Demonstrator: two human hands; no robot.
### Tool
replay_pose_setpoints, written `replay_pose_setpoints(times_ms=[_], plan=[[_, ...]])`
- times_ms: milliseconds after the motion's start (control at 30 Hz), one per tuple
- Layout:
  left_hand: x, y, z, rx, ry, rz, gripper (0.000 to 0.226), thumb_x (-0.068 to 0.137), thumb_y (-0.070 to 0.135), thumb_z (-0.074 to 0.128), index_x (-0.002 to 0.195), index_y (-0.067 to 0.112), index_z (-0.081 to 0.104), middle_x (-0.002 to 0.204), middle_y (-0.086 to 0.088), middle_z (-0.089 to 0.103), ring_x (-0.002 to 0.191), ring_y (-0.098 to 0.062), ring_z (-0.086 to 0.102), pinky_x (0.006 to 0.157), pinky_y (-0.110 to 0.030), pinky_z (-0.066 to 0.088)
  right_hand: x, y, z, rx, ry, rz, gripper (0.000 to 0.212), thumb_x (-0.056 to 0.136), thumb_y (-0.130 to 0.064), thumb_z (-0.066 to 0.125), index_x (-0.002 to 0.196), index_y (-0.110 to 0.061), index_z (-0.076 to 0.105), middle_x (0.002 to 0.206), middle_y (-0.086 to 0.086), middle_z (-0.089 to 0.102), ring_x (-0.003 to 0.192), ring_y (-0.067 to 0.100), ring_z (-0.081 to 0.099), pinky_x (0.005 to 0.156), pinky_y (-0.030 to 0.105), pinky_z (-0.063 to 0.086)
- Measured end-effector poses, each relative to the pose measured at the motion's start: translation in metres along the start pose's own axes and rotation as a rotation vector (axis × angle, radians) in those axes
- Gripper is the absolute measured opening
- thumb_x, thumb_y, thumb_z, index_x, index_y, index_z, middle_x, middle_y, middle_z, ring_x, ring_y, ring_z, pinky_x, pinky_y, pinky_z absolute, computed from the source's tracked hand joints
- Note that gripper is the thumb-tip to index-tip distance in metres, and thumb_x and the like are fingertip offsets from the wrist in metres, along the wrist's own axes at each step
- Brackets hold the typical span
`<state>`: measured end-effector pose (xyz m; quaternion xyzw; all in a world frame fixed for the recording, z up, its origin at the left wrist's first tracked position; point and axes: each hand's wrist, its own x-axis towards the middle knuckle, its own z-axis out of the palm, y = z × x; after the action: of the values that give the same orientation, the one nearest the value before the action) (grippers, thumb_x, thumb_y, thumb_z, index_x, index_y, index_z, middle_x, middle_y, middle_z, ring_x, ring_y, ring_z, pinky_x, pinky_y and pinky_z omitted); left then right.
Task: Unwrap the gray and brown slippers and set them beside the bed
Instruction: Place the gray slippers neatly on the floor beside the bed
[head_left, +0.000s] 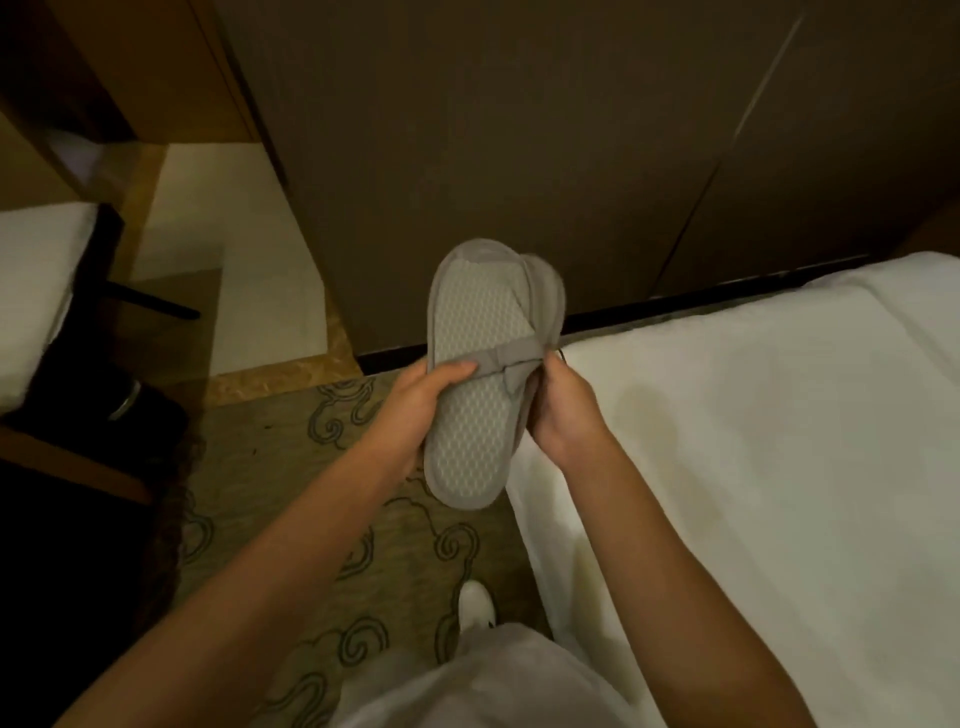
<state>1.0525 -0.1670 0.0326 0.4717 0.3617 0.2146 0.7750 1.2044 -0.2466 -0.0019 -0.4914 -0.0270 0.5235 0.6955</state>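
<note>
A pair of gray slippers (475, 364) is held sole up in front of me, above the carpet at the corner of the bed (753, 441). A gray band tied in a bow (511, 361) wraps the pair across the middle. My left hand (421, 400) grips the left edge, thumb on the textured sole. My right hand (563, 410) holds the right side, its fingers at the band's end by the bow. No brown slippers are in view.
Patterned carpet (291, 457) covers the floor beside the white bed. A dark wall panel (519, 156) stands ahead. A chair with a white cushion (36, 291) and dark frame sits at the left. My white shoe (475, 605) is on the carpet below.
</note>
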Motion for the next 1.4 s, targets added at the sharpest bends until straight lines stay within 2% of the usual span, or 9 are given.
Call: replay_pose_setpoints(times_ms=[133,233,533,600,700,800,967,1233,1400], plan=[[0.089,0.042,-0.023,-0.051,0.042,0.03,0.025,0.09,0.022,0.07,0.116,0.023,0.073,0.114,-0.005,0.077,0.102,-0.022,0.075,0.078,-0.035,0.061,0.074,-0.048,0.012,0.085,0.095,-0.097,0.022,0.093,-0.004,0.057,0.112,0.001,0.068,0.11,0.017,0.072,0.106,0.034,0.068,0.098,0.042,0.053],[0.161,0.068,-0.042,-0.025,-0.012,0.05,0.023,0.094,0.02,0.069,0.115,0.028,0.073,0.116,-0.001,0.076,0.104,-0.017,0.074,0.078,-0.027,0.061,0.126,-0.078,0.011,0.084,0.169,-0.145,0.027,0.088,0.005,0.046,0.106,0.001,0.066,0.106,0.014,0.067,0.1,0.032,0.063,0.096,0.042,0.049],[0.369,0.12,-0.044,0.045,-0.271,-0.097,0.038,0.089,0.0,0.071,0.115,0.026,0.066,0.109,0.007,0.078,0.105,-0.016,0.073,0.078,-0.03,0.061,0.259,-0.126,0.051,0.034,0.478,-0.153,0.02,0.086,-0.019,0.07,0.104,-0.014,0.078,0.095,0.009,0.081,0.087,0.029,0.076,0.064,0.036,0.062],[0.401,0.127,-0.037,0.057,-0.312,-0.136,0.039,0.087,-0.001,0.072,0.114,0.026,0.066,0.107,0.007,0.079,0.1,-0.014,0.075,0.074,-0.029,0.061,0.279,-0.135,0.055,0.076,0.455,-0.207,0.029,0.089,-0.019,0.071,0.117,-0.016,0.076,0.11,0.01,0.079,0.099,0.031,0.076,0.071,0.038,0.063],[0.449,0.137,-0.022,0.097,-0.359,-0.197,0.038,0.088,-0.002,0.071,0.113,0.025,0.066,0.102,0.006,0.079,0.094,-0.013,0.076,0.074,-0.029,0.062,0.301,-0.143,0.051,0.162,0.281,-0.268,0.054,0.092,-0.011,0.068,0.144,-0.02,0.058,0.137,0.014,0.067,0.124,0.034,0.065,0.099,0.049,0.056],[0.498,0.138,0.003,0.125,-0.421,-0.272,0.038,0.089,-0.001,0.07,0.113,0.028,0.066,0.109,0.003,0.078,0.101,-0.016,0.074,0.083,-0.033,0.06,0.327,-0.154,0.037,0.199,0.258,-0.275,0.067,0.089,-0.007,0.071,0.149,-0.027,0.05,0.138,0.009,0.067,0.123,0.03,0.067,0.092,0.042,0.059],[0.572,0.138,0.051,0.221,-0.481,-0.312,0.04,0.091,-0.005,0.066,0.115,0.026,0.063,0.115,0.001,0.072,0.103,-0.015,0.071,0.08,-0.029,0.058,0.383,-0.179,0.004,0.271,0.427,-0.275,0.049,0.084,-0.009,0.075,0.123,-0.036,0.067,0.115,0.0,0.078,0.102,0.023,0.077,0.075,0.035,0.063],[0.673,0.145,0.132,0.27,-0.518,-0.441,0.046,0.094,-0.009,0.059,0.136,0.01,0.056,0.119,-0.009,0.07,0.105,-0.022,0.069,0.079,-0.033,0.059,0.457,-0.251,-0.049,0.453,0.63,-0.375,0.04,0.096,-0.018,0.065,0.134,-0.028,0.063,0.124,0.007,0.076,0.111,0.029,0.073,0.083,0.042,0.061],[0.734,0.125,0.204,0.393,-0.638,-0.474,0.044,0.089,-0.016,0.051,0.126,0.007,0.059,0.118,-0.013,0.066,0.11,-0.031,0.062,0.089,-0.041,0.054,0.49,-0.29,-0.091,0.336,0.793,-0.392,0.03,0.098,-0.022,0.064,0.128,-0.028,0.067,0.129,0.009,0.072,0.12,0.03,0.068,0.095,0.043,0.057]])
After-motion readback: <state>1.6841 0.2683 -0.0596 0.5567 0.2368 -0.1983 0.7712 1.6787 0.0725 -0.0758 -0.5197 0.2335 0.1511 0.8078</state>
